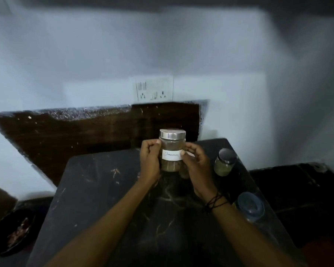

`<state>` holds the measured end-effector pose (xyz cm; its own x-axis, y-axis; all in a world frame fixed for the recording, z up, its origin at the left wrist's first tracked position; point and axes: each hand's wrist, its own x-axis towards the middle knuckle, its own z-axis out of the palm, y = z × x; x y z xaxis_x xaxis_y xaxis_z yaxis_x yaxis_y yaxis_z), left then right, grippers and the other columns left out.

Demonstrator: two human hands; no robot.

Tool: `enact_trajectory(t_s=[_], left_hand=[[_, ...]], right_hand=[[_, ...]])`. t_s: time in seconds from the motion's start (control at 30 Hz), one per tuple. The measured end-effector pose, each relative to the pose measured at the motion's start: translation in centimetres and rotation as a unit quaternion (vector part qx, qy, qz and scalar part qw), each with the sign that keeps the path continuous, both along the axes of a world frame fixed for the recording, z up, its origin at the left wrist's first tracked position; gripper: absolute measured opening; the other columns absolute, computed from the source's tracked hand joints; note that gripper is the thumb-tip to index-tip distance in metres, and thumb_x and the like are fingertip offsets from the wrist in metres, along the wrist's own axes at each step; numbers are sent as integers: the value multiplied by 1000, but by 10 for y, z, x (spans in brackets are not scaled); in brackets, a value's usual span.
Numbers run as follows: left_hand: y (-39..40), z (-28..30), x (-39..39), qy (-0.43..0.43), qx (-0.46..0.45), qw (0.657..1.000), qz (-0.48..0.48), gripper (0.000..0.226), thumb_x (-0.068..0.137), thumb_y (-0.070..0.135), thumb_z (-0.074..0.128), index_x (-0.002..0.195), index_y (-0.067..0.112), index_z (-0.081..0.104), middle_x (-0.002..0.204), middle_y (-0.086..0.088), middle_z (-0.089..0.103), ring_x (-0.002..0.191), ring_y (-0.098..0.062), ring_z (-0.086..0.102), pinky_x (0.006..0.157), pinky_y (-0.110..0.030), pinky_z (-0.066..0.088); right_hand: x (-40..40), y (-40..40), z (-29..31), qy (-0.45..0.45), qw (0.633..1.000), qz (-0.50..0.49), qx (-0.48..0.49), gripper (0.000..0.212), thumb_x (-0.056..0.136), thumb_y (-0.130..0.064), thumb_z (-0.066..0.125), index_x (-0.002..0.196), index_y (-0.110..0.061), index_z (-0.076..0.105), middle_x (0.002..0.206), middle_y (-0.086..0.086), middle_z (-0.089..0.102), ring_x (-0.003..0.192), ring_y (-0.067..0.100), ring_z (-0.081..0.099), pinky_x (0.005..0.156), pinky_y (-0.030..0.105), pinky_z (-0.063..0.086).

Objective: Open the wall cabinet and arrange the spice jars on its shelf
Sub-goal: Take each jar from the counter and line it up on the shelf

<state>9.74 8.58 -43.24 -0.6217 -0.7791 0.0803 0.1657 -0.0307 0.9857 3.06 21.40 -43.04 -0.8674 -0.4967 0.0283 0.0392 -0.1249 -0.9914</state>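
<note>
A: What is showing on the glass jar (172, 151)?
B: A silver lid, a white label with dark handwriting, brownish-green spice

A: And the worktop (104, 189)?
B: It is looking black, veined with pale streaks; the second jar (224, 162) is showing green

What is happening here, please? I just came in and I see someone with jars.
A person holds a glass spice jar with a metal lid between both hands, the left hand and the right hand, above a dark marble counter. Its white label faces the camera. A second jar with greenish contents stands on the counter to the right, and a blue-lidded container stands nearer. No cabinet is in view.
</note>
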Motion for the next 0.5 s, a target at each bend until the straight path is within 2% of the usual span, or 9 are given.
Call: enact_trajectory(t_s=[0.1, 0.17, 0.27, 0.4, 0.5], left_hand=[[-15, 55, -14, 57, -41, 998, 4, 7, 99, 9, 51, 99, 6, 58, 81, 9, 71, 74, 2, 67, 62, -15, 53], [-26, 98, -25, 102, -62, 993, 3, 7, 98, 9, 52, 99, 9, 59, 84, 8, 72, 80, -4, 68, 65, -18, 54], [-33, 161, -35, 154, -88, 984, 9, 7, 95, 20, 57, 99, 15, 62, 90, 6, 72, 85, -8, 70, 69, -22, 56], [-38, 236, -40, 185, -133, 973, 31, 19, 87, 36, 58, 98, 22, 64, 88, 13, 72, 81, -1, 69, 65, -19, 56], [-37, 288, -40, 201, -156, 966, 41, 21, 87, 41, 58, 99, 26, 65, 94, 6, 72, 88, -13, 70, 74, -34, 59]], right_hand=[[-10, -16, 58, 48, 997, -10, -58, 28, 92, -8, 64, 119, -12, 61, 113, 0, 70, 98, 5, 69, 75, 20, 57], [-21, -27, 101, 75, 992, -17, -99, 29, 91, -3, 63, 120, -4, 60, 114, 8, 70, 100, 12, 69, 80, 23, 57], [-29, -36, 161, 110, 985, -9, -130, 26, 91, -10, 65, 117, -12, 62, 113, 2, 71, 103, 16, 70, 85, 31, 59], [-37, -44, 226, 183, 971, -18, -153, 19, 91, -21, 66, 110, -24, 65, 105, -12, 72, 96, 7, 71, 73, 27, 60], [-41, -49, 270, 214, 960, -25, -177, 18, 90, -23, 67, 108, -26, 65, 103, -12, 72, 91, 3, 70, 67, 24, 58]])
